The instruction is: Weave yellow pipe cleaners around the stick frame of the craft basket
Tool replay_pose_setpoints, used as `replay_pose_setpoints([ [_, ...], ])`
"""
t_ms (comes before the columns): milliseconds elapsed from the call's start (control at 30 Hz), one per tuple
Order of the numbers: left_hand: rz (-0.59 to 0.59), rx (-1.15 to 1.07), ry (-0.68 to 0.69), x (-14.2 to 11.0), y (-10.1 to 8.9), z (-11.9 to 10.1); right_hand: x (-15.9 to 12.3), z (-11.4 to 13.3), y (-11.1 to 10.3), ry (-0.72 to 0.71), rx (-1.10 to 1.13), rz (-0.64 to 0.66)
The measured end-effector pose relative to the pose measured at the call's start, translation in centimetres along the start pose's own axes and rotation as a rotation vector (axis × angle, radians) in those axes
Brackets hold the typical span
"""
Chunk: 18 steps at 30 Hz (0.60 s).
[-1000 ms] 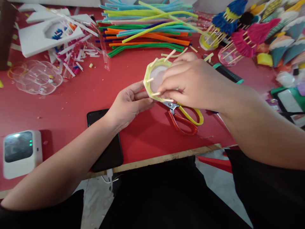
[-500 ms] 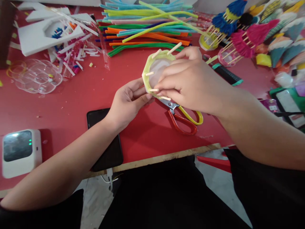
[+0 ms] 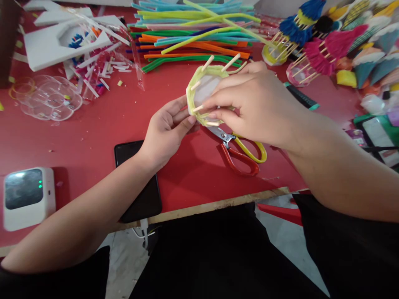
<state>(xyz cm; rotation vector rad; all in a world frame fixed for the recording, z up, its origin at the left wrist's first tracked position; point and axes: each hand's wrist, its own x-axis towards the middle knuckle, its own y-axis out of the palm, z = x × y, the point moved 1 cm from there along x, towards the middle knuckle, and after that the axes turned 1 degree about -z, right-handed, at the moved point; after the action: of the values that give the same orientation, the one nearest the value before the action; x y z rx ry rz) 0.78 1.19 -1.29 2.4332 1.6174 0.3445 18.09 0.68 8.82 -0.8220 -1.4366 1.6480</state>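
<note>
My left hand (image 3: 168,131) pinches the near left rim of a small white octagonal base (image 3: 188,93) between thumb and fingers, holding it tilted above the table. Short wooden sticks (image 3: 231,62) stand up around its rim. A yellow fuzzy pipe cleaner (image 3: 197,77) is wound along the inside of the rim, round the sticks. My right hand (image 3: 249,97) reaches over the base from the right, its fingers closed on the pipe cleaner by a near stick; the fingertips partly hide it. Beneath the base lie scissors (image 3: 240,155) with one red and one yellow handle.
Colourful pipe cleaners (image 3: 193,37) are heaped at the back. White foam pieces (image 3: 65,45) and a clear flower-shaped tray (image 3: 50,97) are at left. A phone (image 3: 141,199) and a white device (image 3: 28,197) lie near the front edge. Pink and blue stick-framed crafts (image 3: 321,54) stand at back right.
The base has tilted slightly in my hands. My right fingers have shifted a little along the rim, and a yellow pipe cleaner end now shows above my right hand.
</note>
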Motion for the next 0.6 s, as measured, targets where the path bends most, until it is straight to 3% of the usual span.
replay_pose_setpoints([
  [167,0.000,-0.074,-0.006,0.0,0.3,-0.2,-0.1,0.7,-0.1,0.090,-0.027,0.047],
  [600,-0.039,-0.132,-0.123,-0.3,0.6,-1.1,-0.3,1.0,-0.1,0.038,-0.101,0.084],
])
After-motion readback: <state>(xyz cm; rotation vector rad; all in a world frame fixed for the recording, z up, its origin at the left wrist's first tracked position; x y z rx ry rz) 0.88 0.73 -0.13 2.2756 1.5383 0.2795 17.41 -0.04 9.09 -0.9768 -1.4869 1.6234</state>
